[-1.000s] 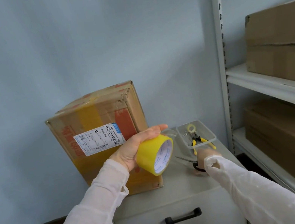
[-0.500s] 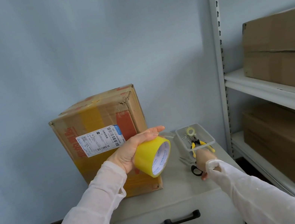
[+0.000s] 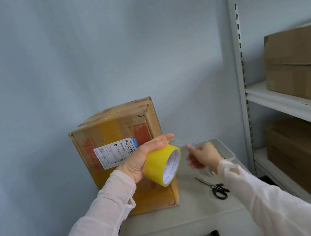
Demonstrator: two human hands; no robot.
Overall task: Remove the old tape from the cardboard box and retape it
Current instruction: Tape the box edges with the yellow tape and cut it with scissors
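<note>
The right hand [image 3: 203, 156] had left the scissors [image 3: 214, 187] and, blurred, seemingly pinched the tape roll's [image 3: 163, 164] loose end; the left hand [image 3: 147, 158] gripped the roll, retaping the box [image 3: 120, 136] apparently beginning.

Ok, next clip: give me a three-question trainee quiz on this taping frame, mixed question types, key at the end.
1. True or false: the left hand holds the yellow tape roll in front of the cardboard box.
2. Multiple choice: where are the scissors? A) in the right hand; B) lying on the cabinet top; C) on the shelf.
3. Short answer: what does the right hand appear to be doing?

Key
1. True.
2. B: they lie flat, to the right of the box, with no hand on them.
3. It is blurred, but its fingers sit at a clear strip leading off the roll, apparently pulling tape free.
</note>
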